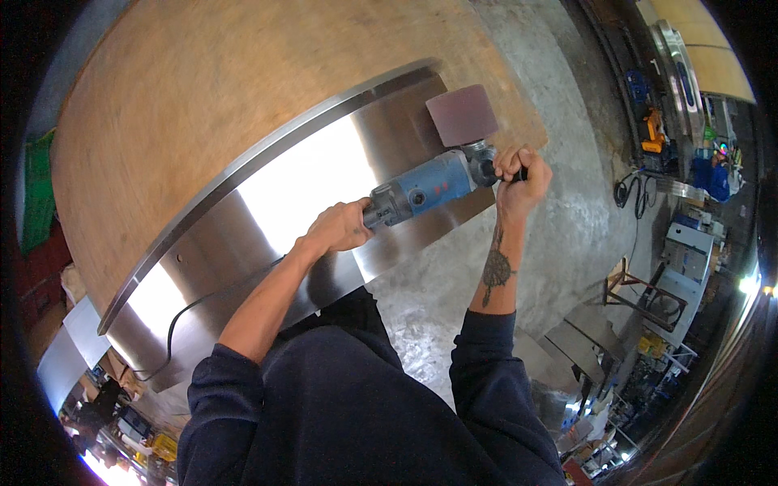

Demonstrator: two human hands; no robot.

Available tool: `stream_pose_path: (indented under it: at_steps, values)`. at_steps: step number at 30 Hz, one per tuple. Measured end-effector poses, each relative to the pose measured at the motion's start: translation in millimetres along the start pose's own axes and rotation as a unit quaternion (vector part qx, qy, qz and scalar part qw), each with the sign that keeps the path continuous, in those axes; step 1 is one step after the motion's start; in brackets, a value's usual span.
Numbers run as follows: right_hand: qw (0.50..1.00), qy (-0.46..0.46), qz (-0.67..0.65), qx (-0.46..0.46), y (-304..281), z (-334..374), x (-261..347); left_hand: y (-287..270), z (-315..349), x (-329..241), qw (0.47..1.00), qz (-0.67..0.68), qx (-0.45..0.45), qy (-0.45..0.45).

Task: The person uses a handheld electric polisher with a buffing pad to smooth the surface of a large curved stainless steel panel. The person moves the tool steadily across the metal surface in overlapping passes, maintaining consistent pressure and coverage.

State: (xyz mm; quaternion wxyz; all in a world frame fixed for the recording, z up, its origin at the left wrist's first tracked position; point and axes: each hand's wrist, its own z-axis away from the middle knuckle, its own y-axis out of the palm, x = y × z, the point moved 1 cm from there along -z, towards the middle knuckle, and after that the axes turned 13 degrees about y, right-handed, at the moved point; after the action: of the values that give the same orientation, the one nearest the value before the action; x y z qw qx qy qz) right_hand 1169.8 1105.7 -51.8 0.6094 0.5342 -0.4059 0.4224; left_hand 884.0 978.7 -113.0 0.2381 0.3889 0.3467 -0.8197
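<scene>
A blue and grey drum sander (433, 185) lies crosswise in front of me, over a shiny stainless steel panel (215, 239). My left hand (339, 228) is wrapped round the rear end of its body. On the right, my right hand (523, 172) grips the black side handle by the gear head. The sander's reddish-brown abrasive drum (460, 116) points away from me at the panel's right end; whether it touches the metal I cannot tell. A raised, curved rim (259, 154) runs along the panel's far side. The black cord (172, 328) trails left across the steel.
The panel rests on a large wooden tabletop (243, 65). Bare concrete floor (567, 211) lies to the right. Farther right are a coiled black cable (630, 193), a brown metal frame (640, 300) and a grey cabinet (685, 259). A green crate (37, 190) stands at far left.
</scene>
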Motion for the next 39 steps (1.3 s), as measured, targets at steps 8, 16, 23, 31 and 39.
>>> stream_pose_path:
  at_steps: [8, 16, 23, 31, 39]
  values:
    - [1.0, 0.009, 0.017, -0.007, 10, 9, 1, 10, 6, 21, 1.0, 0.019, -0.007, 0.024]
    - [0.998, 0.028, 0.056, -0.031, 33, 33, -2, 9, 37, 35, 0.999, 0.022, -0.005, 0.031]
    - [0.998, 0.031, 0.049, -0.009, 54, 55, -6, 12, 66, 55, 0.998, 0.021, -0.035, 0.055]
    - [1.0, 0.011, 0.027, 0.002, 83, 83, -15, 6, 102, 70, 0.999, 0.013, -0.023, 0.031]
    - [1.0, 0.016, 0.024, 0.003, 110, 120, -28, 3, 145, 92, 0.999, 0.007, 0.0, 0.031]
